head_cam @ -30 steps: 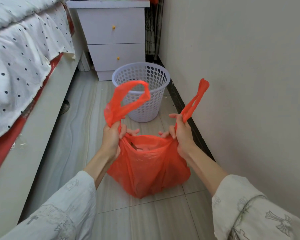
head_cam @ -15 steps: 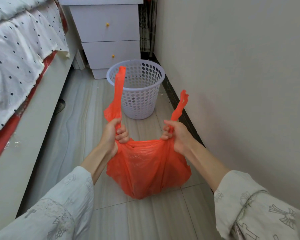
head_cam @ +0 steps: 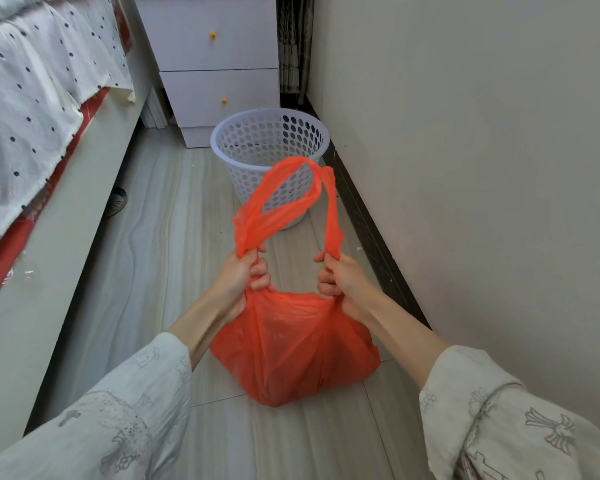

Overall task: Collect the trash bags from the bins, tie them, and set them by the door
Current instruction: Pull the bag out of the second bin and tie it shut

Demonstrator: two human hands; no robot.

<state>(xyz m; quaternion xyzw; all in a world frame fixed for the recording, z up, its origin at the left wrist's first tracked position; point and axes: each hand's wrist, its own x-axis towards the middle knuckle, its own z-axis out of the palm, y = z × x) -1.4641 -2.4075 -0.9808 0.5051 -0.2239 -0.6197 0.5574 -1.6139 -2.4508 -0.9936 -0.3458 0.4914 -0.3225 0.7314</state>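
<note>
— Where is the orange trash bag [head_cam: 293, 351]?
— On the floor, before the white bin [head_cam: 269, 157].
— The hands?
— Left hand [head_cam: 241, 275] and right hand [head_cam: 340, 280] each clamped on a handle.

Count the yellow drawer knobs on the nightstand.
2. One knob is on the upper drawer and the other knob on the lower drawer of the white nightstand, behind the bin. The top of the nightstand is out of frame, so more may be hidden.

Trash bag [head_cam: 291, 348]: thin orange plastic, crinkled, faintly glossy. Bin [head_cam: 269, 157] at 12 o'clock: white perforated plastic. Floor [head_cam: 160, 237]: smooth tile.
</note>
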